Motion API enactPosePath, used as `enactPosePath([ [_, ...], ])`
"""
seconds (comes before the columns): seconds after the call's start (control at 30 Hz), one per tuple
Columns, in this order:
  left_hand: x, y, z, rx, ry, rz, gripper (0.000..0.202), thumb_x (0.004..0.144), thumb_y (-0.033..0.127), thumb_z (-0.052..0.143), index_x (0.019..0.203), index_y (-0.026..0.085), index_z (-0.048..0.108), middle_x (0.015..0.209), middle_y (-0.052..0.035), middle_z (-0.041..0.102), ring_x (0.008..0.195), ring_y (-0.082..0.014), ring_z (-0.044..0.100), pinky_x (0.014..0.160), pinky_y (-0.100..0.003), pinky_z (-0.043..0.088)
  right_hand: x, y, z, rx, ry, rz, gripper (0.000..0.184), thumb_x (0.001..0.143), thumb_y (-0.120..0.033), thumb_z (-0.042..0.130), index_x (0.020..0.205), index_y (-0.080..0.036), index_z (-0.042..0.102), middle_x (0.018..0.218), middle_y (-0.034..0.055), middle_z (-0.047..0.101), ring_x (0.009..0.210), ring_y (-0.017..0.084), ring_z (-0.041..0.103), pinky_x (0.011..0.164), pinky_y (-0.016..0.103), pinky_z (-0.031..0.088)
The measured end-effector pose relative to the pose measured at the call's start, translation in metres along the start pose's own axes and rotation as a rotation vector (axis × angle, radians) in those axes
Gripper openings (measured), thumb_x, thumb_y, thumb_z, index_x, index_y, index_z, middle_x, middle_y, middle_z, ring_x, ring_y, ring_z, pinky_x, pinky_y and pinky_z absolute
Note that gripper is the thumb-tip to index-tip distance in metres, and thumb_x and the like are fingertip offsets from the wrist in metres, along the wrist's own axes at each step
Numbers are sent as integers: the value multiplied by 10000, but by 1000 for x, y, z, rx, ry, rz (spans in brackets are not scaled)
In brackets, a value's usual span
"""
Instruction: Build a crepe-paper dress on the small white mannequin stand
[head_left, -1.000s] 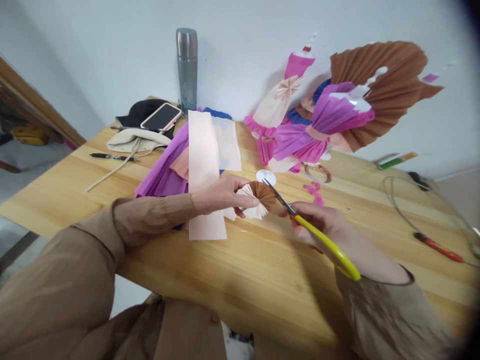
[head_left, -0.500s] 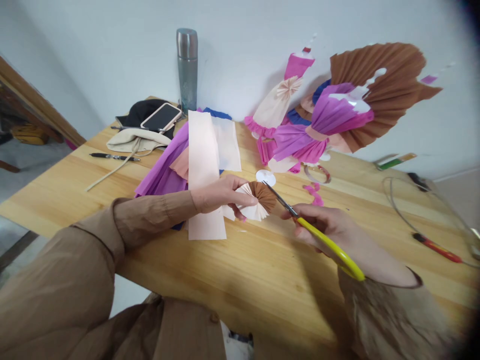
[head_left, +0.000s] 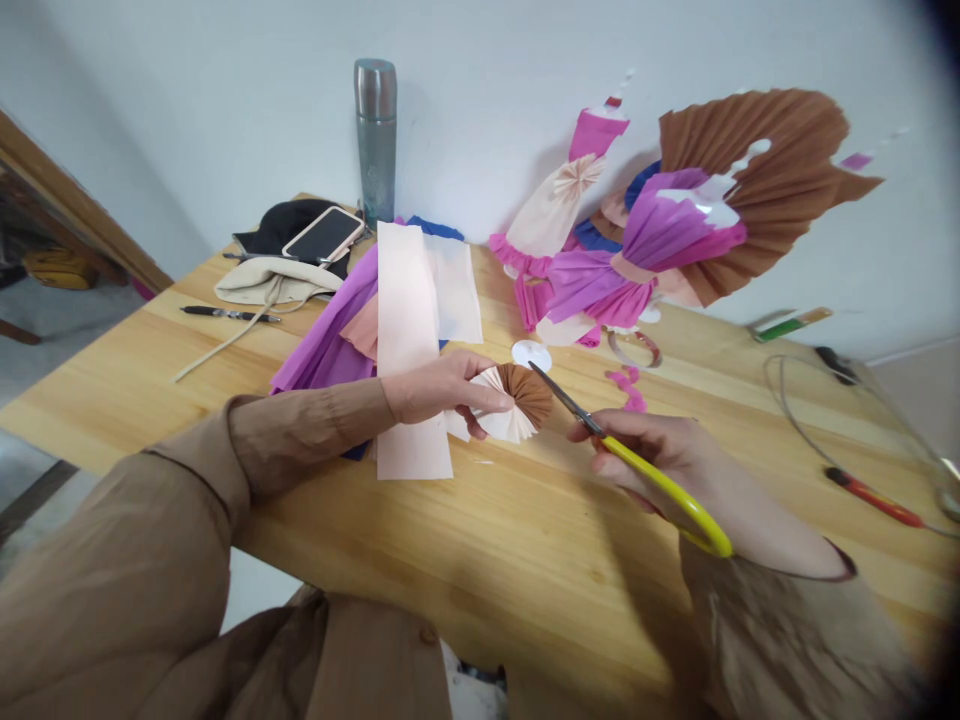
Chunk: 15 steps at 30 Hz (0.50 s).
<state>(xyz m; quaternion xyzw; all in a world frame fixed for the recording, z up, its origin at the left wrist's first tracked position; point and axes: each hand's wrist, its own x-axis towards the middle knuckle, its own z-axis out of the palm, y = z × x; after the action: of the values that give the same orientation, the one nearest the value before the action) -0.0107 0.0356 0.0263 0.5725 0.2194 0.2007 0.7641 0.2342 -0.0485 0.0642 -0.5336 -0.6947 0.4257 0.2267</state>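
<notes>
My left hand [head_left: 439, 388] pinches a small pleated paper rosette [head_left: 516, 402], half brown and half cream, just above the wooden table [head_left: 465, 540]. My right hand [head_left: 660, 462] grips yellow-handled scissors [head_left: 637, 465]. Their thin metal blades [head_left: 564, 400] reach up to the rosette's brown right edge. Both arms wear tan sleeves.
Strips of peach, white, purple and blue crepe paper [head_left: 405, 330] lie behind my left hand. Large pleated brown, pink and purple fans [head_left: 697, 210] lean on the wall. A steel flask [head_left: 374, 140], a phone [head_left: 322, 235] on a cap, a pen [head_left: 229, 314], a red-handled tool [head_left: 874, 495] and wire lie around.
The right hand and scissors have drifted slightly down and to the right, the blade tips staying at the rosette's edge. The left hand holds the rosette almost still.
</notes>
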Motion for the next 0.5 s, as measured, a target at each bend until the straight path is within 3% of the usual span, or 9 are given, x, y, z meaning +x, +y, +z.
enactPosePath([
  [0.13, -1, 2, 1, 12, 37, -8, 313, 695, 355, 796, 821, 101, 664, 701, -22, 632, 639, -94, 586, 539, -192, 522, 2, 6, -4, -84, 43, -11, 460, 797, -663, 624, 787, -204, 630, 458, -55, 394, 393, 97, 356, 394, 255, 267],
  [0.23, -1, 0, 1, -1, 47, 6, 355, 677, 367, 812, 862, 101, 668, 714, -19, 640, 645, -99, 592, 574, -219, 550, 6, 18, -3, -340, 98, 40, 416, 780, -619, 651, 820, -204, 651, 525, -19, 507, 448, 124, 441, 443, 264, 313],
  [0.3, 0, -2, 0, -27, 54, 25, 375, 671, 382, 819, 867, 103, 665, 726, -20, 652, 643, -100, 596, 601, -241, 565, 10, 26, 2, -542, 105, 89, 323, 778, -532, 674, 802, -211, 647, 569, 3, 573, 485, 142, 496, 470, 264, 317],
  [0.4, 2, -6, -1, -81, 70, 49, 407, 663, 418, 830, 847, 99, 655, 760, -40, 676, 672, -114, 622, 632, -259, 568, 15, 32, 13, -657, -11, 168, 130, 793, -319, 654, 884, -226, 657, 658, 35, 664, 554, 178, 586, 500, 270, 340],
  [0.5, 4, -8, -1, -108, 82, 63, 431, 654, 437, 841, 843, 97, 656, 766, -51, 686, 684, -121, 629, 641, -257, 552, 16, 32, 20, -660, -64, 162, 291, 805, -200, 601, 1087, -246, 652, 788, 84, 734, 639, 232, 657, 518, 293, 362],
])
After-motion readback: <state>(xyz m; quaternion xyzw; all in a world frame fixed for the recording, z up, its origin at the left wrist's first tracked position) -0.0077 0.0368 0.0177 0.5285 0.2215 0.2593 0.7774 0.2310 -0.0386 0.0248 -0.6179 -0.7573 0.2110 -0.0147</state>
